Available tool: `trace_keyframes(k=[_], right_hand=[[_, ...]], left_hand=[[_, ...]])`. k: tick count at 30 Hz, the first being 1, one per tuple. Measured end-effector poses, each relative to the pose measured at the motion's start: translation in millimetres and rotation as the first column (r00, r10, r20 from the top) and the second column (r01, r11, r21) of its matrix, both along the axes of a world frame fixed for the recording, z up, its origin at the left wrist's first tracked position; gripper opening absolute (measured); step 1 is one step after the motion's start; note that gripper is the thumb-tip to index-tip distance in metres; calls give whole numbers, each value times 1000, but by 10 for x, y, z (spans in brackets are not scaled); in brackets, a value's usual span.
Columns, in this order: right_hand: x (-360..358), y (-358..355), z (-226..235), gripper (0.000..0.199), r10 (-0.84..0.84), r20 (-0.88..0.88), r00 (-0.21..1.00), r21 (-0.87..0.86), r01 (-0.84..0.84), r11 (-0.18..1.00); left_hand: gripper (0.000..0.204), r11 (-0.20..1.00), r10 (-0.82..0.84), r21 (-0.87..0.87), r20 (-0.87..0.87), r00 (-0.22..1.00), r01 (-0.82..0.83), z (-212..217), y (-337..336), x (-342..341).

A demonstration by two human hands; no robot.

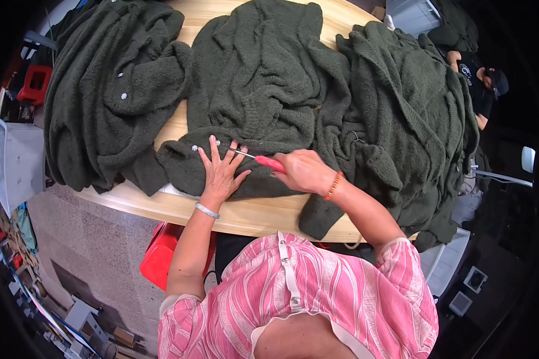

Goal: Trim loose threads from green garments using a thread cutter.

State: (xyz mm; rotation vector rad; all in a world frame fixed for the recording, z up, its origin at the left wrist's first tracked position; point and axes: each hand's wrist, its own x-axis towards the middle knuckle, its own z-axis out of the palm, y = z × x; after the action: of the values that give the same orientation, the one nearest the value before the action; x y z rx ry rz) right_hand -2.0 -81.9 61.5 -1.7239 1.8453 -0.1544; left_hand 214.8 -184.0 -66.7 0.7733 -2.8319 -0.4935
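A dark green knitted cardigan (263,78) lies spread on the table in front of me. My left hand (220,173) presses flat on its near edge with the fingers spread. Two sparkly round buttons show by those fingers: one button (194,148) left of them, another button (218,143) between them. My right hand (302,172) is closed round the red handle of a tool with a thin metal shaft (243,154). The shaft points left, its end close to my left fingertips. Whether the tip enters the knit, I cannot tell.
Piles of similar green knitwear lie left (117,90) and right (401,107) on the wooden table (233,216). A red stool (160,254) stands under the near edge. Plastic bins (21,161) flank the table. Another person (482,84) is at the far right.
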Motion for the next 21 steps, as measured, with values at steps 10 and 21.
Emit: trace_keyframes(k=[10,21], right_hand=[[-144,295,101,29,7,-95,995,142,6,990],[76,73,-102,31,-42,-47,998,79,46,996]], left_hand=[[61,999,23,25,41,999,-24,-2,-16,66],[56,1000,7,30,17,1000,-7,2,-14,43]])
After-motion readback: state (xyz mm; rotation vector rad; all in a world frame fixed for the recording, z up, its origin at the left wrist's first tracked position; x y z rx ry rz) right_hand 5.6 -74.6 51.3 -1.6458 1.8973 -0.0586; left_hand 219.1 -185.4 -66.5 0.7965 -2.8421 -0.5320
